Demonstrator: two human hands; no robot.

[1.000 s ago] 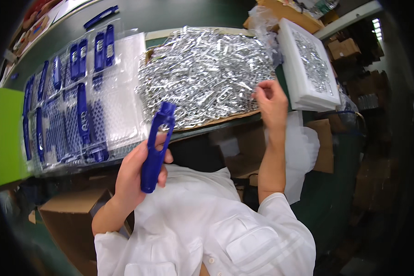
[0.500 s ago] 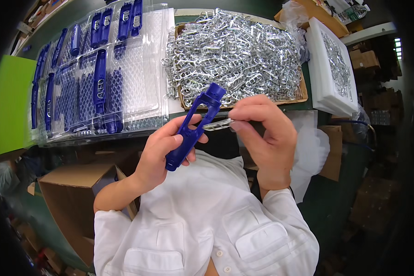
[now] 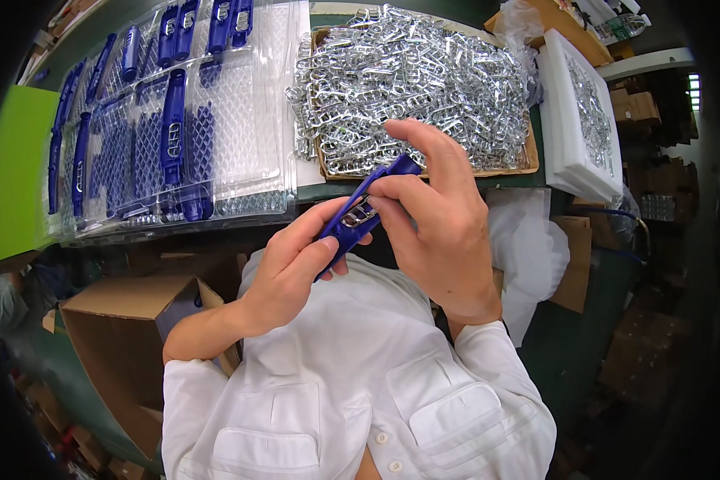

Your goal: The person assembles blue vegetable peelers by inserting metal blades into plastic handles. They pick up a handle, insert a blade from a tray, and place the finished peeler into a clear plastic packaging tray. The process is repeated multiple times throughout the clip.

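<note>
A blue plastic handle (image 3: 358, 218) is gripped by the left hand (image 3: 296, 264); a metal clip (image 3: 360, 214) is pinched against it by the right hand (image 3: 436, 216).

Open gap above lap; metal clip pile (image 3: 412, 88) and blister trays (image 3: 176, 120) ahead.

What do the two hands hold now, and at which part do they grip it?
The left hand holds a blue plastic handle around its lower half. The right hand pinches its upper end, pressing a small metal clip into it.
</note>
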